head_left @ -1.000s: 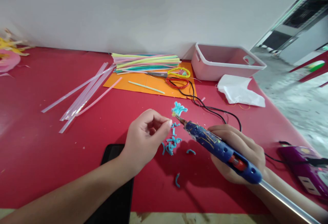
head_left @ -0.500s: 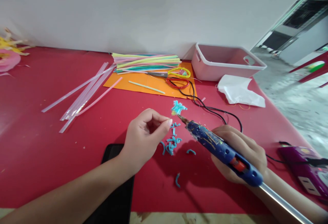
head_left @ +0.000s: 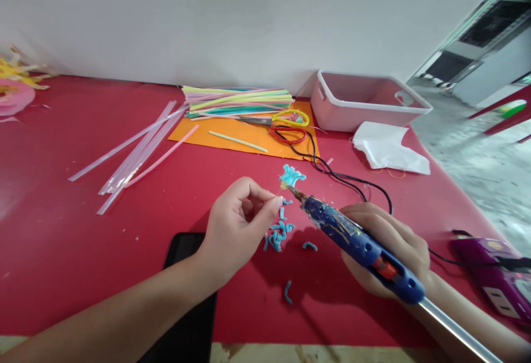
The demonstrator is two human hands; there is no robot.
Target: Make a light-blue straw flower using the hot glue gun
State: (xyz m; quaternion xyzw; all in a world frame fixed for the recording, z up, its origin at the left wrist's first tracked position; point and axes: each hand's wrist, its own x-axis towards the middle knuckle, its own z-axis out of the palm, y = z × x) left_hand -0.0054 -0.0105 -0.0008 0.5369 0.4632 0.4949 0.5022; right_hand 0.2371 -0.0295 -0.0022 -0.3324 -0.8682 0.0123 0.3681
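Observation:
My left hand (head_left: 243,236) is closed in a pinch on the thin stem of a small flower (head_left: 293,175), light blue with a yellowish base, seemingly made of fuzzy pipe cleaner pieces. In my right hand (head_left: 385,241) is a blue hot glue gun (head_left: 344,227), its nozzle at the flower's yellow base; whether it touches cannot be told. A clear glue stick (head_left: 452,330) protrudes from the gun's back end. Below the flower, several short blue pipe cleaner pieces (head_left: 279,237) lie on the red table (head_left: 124,274).
Pipe cleaners (head_left: 236,100) and scissors (head_left: 286,122) rest on orange paper (head_left: 249,150). Clear plastic strips (head_left: 136,155) lie left. Behind are a pink basket (head_left: 365,109) and white paper (head_left: 392,147). A phone (head_left: 186,319) lies under my left forearm; a purple power strip (head_left: 489,274) sits right.
My left hand has shifted slightly right, and the flower with it. The glue gun stays almost where it was, its tip still at the flower's base.

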